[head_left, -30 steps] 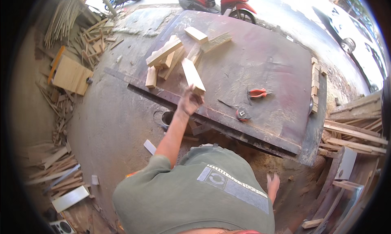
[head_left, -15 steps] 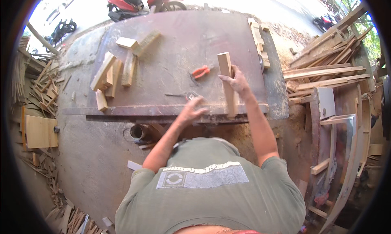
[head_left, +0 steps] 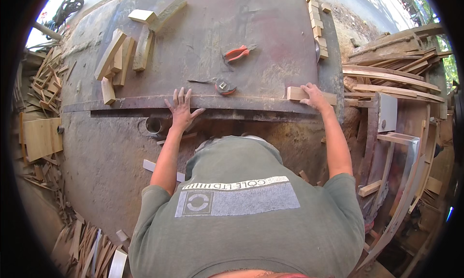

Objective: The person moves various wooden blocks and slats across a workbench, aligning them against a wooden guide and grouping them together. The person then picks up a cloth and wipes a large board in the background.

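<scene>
My right hand (head_left: 316, 98) is closed over a short, pale wooden block (head_left: 296, 93). The block lies crosswise along the near right edge of the dark worktable (head_left: 203, 31). My left hand (head_left: 181, 109) rests on the table's front edge with its fingers spread and nothing in it. Between the hands, nearer the left one, lies a tape measure (head_left: 224, 87) beside a thin dark tool (head_left: 202, 80) whose kind I cannot make out. Farther back are red-handled pliers (head_left: 238, 52).
Several wooden blocks (head_left: 112, 55) lie in a loose group on the table's left. A row of small wood pieces (head_left: 316, 24) lines its right edge. Wood scraps (head_left: 50, 80) pile up at left, long boards (head_left: 391, 80) at right. Under the front edge stands a round pipe (head_left: 153, 126).
My right hand has brought the block right and nearer, turning it from lengthwise to crosswise. My left hand has moved left, from beside the tape measure to the table edge. The view has shifted.
</scene>
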`<state>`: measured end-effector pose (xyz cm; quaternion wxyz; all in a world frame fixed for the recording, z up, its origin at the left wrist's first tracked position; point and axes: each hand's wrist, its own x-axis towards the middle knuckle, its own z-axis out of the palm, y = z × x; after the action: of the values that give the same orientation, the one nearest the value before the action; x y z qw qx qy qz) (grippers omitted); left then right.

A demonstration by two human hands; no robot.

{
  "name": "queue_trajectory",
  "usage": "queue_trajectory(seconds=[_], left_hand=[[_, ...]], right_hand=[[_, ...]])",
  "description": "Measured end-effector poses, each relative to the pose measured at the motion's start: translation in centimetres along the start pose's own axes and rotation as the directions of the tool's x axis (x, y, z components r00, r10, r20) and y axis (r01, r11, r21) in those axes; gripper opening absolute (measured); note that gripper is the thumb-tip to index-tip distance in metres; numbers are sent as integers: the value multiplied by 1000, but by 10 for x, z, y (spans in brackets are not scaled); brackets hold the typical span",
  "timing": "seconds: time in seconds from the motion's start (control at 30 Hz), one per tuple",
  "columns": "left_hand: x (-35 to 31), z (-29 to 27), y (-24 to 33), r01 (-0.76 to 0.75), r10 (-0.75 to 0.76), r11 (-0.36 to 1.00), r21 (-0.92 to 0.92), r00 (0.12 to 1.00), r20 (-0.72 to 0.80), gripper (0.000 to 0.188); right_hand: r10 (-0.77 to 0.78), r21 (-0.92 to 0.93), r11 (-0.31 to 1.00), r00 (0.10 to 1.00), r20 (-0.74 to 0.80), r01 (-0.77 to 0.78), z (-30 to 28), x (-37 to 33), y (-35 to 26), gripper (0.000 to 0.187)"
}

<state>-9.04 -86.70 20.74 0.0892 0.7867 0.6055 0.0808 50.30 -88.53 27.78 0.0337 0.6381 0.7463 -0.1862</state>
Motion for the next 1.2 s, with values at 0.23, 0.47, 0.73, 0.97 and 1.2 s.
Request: queue_trajectory(seconds=[0.23, 0.47, 0.73, 0.97, 1.2], left_hand=[[4, -3, 4, -3, 2, 1000, -17, 999, -44, 105], [-1, -3, 10, 42, -44, 998, -51, 999, -31, 105], [15, 17, 8, 49, -52, 998, -41, 997, -59, 106], [17, 37, -5, -1, -4, 999, -34, 988, -155, 103], [12, 38, -6, 0, -5, 999, -36, 989, -149, 101]], right_hand=[[-91, -129, 989, 992, -93, 79, 10, 4, -27, 92], [-105, -140, 989, 905, -413, 50, 70, -26, -70, 132], [-193, -240, 969, 779, -597, 56, 89, 9, -48, 134], [-209, -301, 954, 734, -646, 7, 97, 11, -58, 133], [-192, -290, 957, 734, -651, -7, 104, 4, -60, 133]])
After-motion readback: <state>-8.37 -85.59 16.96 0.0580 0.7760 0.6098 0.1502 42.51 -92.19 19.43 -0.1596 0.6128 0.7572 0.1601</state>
